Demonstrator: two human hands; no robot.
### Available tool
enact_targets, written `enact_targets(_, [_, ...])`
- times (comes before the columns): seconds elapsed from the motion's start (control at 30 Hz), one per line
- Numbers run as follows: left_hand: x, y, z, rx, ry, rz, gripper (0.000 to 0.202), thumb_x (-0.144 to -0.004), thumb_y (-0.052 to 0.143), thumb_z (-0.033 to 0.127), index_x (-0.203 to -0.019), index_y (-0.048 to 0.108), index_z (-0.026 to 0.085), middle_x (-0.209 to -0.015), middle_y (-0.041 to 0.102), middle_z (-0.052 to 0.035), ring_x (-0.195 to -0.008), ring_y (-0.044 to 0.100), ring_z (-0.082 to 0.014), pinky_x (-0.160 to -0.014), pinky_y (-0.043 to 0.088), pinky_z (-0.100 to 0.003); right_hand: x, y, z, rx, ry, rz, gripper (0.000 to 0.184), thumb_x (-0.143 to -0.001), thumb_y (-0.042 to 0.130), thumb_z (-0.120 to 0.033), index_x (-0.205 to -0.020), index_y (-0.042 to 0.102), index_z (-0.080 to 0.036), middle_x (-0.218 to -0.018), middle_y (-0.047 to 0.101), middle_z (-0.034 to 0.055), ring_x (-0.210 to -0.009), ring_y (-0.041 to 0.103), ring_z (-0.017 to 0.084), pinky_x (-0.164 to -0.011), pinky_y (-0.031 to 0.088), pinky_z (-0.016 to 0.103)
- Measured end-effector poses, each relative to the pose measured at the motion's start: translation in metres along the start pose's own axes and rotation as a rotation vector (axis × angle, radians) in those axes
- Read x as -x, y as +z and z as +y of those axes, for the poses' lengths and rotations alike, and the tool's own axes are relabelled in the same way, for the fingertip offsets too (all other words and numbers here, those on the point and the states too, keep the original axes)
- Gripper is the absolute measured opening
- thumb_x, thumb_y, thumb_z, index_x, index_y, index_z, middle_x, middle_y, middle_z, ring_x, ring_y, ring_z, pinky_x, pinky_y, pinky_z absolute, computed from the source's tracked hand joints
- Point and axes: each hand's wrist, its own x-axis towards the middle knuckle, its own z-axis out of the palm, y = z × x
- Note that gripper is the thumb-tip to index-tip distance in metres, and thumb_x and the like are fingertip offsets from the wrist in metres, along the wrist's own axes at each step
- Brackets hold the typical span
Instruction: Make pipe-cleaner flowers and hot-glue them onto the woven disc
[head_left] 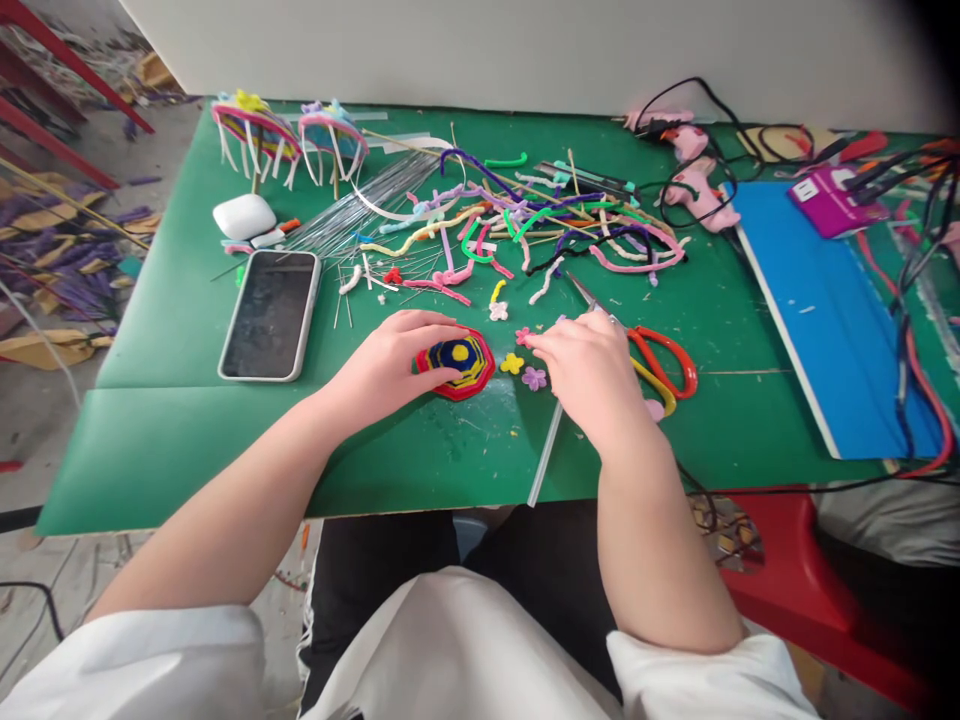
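"By what are all these things carried?"

"By a green-topped table (420,465). A phone (270,315) is laid face up toward its left side, and a rounded white case (244,215) is set behind it."

"How is the middle filled?"

"Fuzzy stems (454,277) and silvery strands (367,207) are strewn across the back; nearer, a yellow flower (512,363) and a purple flower (534,378) are placed close together."

"And the right?"

"There, scissors (688,365) and a blue board (810,320) are laid."

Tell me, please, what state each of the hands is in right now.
Left hand: closed on the disc, held between thumb and fingers.
Right hand: at the pink flower; pinching or only touching, it cannot be told.
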Motion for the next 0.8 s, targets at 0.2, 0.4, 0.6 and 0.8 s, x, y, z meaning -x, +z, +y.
enact_targets(0.2, [0.000, 0.001, 0.000, -0.002, 0.010, 0.005, 0.037, -0.079, 0.064, 0.032, -0.114, 0.062, 0.019, -0.119, 0.061, -0.0079, -0.113, 0.054, -0.0227, -0.097, 0.045, -0.040, 0.011, -0.006, -0.004, 0.179, 0.013, -0.066, 0.015, -0.081, 0.060, -0.021, -0.073, 0.073, -0.023, -0.080, 0.066, 0.0066, -0.092, 0.043, 0.026, -0.073, 0.029, 0.038])
enact_targets(0.4, [0.000, 0.001, 0.000, -0.001, 0.012, 0.004, 0.035, -0.080, 0.061, 0.030, -0.113, 0.062, 0.019, -0.118, 0.061, -0.0089, -0.112, 0.054, -0.0232, -0.097, 0.045, -0.041, 0.011, -0.004, -0.011, 0.145, -0.012, -0.109, 0.012, -0.078, 0.063, -0.016, -0.068, 0.069, -0.020, -0.078, 0.065, 0.0102, -0.099, 0.045, 0.032, -0.076, 0.034, 0.043])
enact_targets(0.6, [0.000, 0.001, -0.001, -0.011, 0.024, 0.001, 0.034, -0.081, 0.061, 0.032, -0.113, 0.063, 0.019, -0.118, 0.060, -0.0089, -0.112, 0.053, -0.0234, -0.098, 0.044, -0.040, 0.009, -0.022, -0.016, -0.351, -0.029, -0.085, 0.007, -0.081, 0.062, -0.022, -0.076, 0.067, -0.025, -0.078, 0.068, 0.0019, -0.083, 0.055, 0.022, -0.075, 0.042, 0.035])
enact_targets(0.8, [0.000, 0.001, -0.001, 0.011, 0.020, 0.007, 0.035, -0.082, 0.060, 0.035, -0.112, 0.063, 0.020, -0.117, 0.061, -0.0084, -0.110, 0.055, -0.0225, -0.097, 0.045, -0.038, 0.000, -0.009, -0.032, -0.576, 0.044, -0.138, 0.009, -0.083, 0.059, -0.021, -0.078, 0.067, -0.024, -0.083, 0.070, -0.0009, -0.080, 0.061, 0.017, -0.076, 0.044, 0.031])
